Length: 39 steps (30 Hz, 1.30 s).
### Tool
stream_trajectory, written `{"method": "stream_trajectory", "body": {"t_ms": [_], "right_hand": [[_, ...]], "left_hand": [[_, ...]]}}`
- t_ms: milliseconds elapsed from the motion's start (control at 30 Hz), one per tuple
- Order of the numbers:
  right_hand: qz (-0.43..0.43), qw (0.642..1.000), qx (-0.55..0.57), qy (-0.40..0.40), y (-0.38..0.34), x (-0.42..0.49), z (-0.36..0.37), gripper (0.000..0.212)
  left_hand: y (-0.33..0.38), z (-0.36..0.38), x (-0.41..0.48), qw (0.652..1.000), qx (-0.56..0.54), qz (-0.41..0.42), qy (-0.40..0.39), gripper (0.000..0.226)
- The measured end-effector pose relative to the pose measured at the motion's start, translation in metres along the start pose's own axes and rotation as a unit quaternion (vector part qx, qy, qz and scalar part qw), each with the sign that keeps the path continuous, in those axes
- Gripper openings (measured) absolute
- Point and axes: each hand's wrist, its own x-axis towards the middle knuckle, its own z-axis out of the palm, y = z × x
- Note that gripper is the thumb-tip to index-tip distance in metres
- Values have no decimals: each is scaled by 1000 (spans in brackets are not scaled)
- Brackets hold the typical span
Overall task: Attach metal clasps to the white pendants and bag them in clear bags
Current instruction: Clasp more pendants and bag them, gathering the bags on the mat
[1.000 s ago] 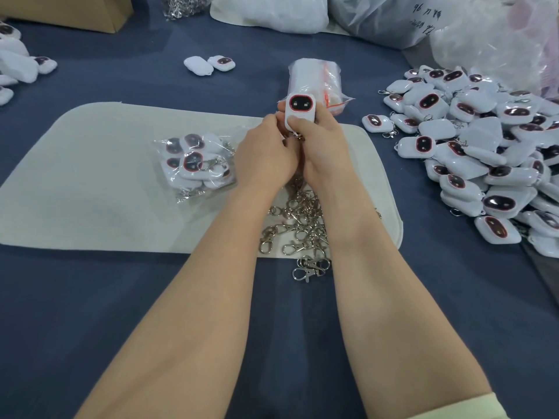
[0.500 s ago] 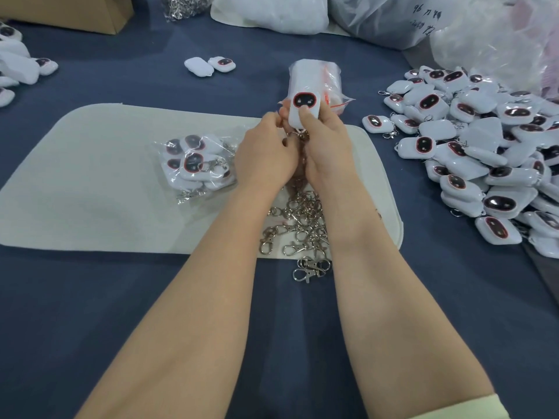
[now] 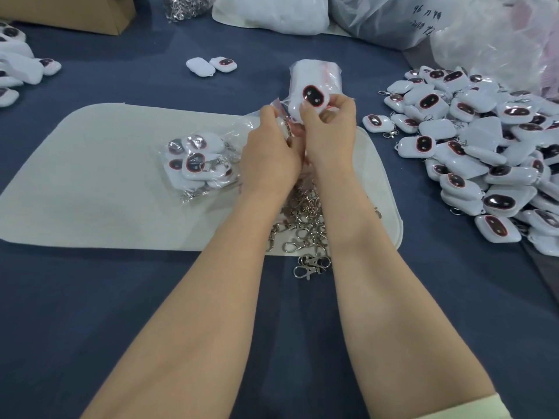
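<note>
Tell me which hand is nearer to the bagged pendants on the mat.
Left. The left hand is just right of the bagged pendants; the right hand is farther right, beyond it.

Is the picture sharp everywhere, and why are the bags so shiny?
Head view: light soft and even, shadows faint; white glare glints off the bagged pendants; the pendant in the right hand looks slightly soft; the clear bag in the left hand barely shows; the far plastic sack looks washed out.

Cardboard box [image 3: 75, 13] far left, pale mat [image 3: 90, 176] on blue tablecloth [image 3: 121, 313], grey sack [image 3: 378, 16] behind
</note>
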Motion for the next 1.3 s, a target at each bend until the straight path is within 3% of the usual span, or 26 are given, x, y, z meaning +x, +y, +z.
{"method": "stream_trajectory", "body": {"t_ms": [100, 300, 467, 667, 833, 900, 967, 1033, 1067, 1167, 1300], "right_hand": [[-18, 993, -112, -29, 4, 0, -2, 36], [4, 982, -186, -45, 1, 5, -8, 18], [-38, 968, -216, -118, -1, 4, -6, 20], [-7, 974, -184, -130, -8, 1, -7, 52], [139, 968, 32, -207, -15, -1, -9, 68], [129, 979, 21, -156, -13, 1, -11, 57], [40, 987, -147, -50, -12, 4, -16, 37], [-65, 943, -322, 58, -6, 12, -29, 28], [-77, 917, -381, 89, -4, 15, -37, 30], [-23, 872, -466, 147, 2, 20, -53, 37], [94, 871, -469, 113, 2, 19, -54, 42]], "left_hand": [[-1, 0, 1, 1000, -12, -3, 13, 32], [1, -1, 2, 995, -73, -10, 63, 26], [4, -4, 1, 993, -62, 29, 98, 16], [10, -9, -1, 985, -86, 75, 126, 16], [13, -11, 0, 982, -99, 87, 137, 18], [10, -9, 1, 987, -82, 81, 112, 16], [5, -5, 1, 996, -36, 63, 51, 15], [1, 0, 1, 999, 28, 46, -6, 16], [0, 2, 1, 997, 54, 43, -24, 17], [-1, 3, 2, 996, 77, 37, -33, 18], [1, 3, 2, 996, 73, 30, -39, 19]]}}
